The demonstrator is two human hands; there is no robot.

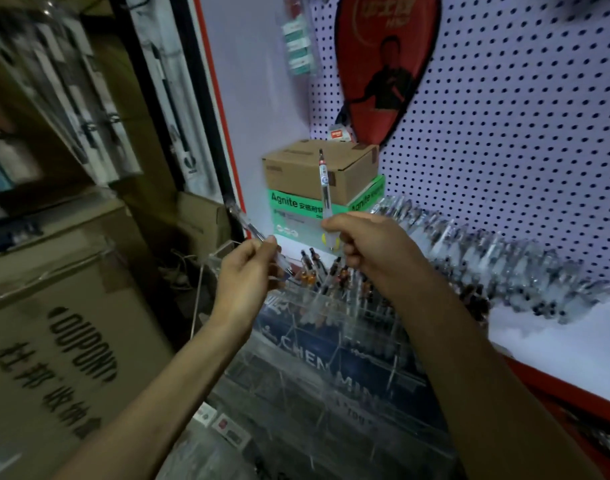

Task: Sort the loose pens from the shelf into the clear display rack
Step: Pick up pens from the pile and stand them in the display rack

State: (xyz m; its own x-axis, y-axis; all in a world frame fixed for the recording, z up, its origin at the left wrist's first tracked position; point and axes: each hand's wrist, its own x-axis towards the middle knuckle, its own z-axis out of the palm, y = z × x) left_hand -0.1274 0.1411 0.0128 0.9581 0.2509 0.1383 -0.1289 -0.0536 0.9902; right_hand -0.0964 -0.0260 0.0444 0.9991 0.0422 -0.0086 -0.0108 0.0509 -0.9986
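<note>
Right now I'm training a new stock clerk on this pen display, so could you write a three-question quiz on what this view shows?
1. True or false: each hand holds a pen.
2. The pen in the right hand points: A) roughly upright, B) flat along the shelf, C) down into the clear rack.
3. Fill in: the brown carton behind the hands sits on a ____ box.

Key:
1. True; the left hand pinches a clear pen that slants up to the left.
2. A.
3. Green.
</note>
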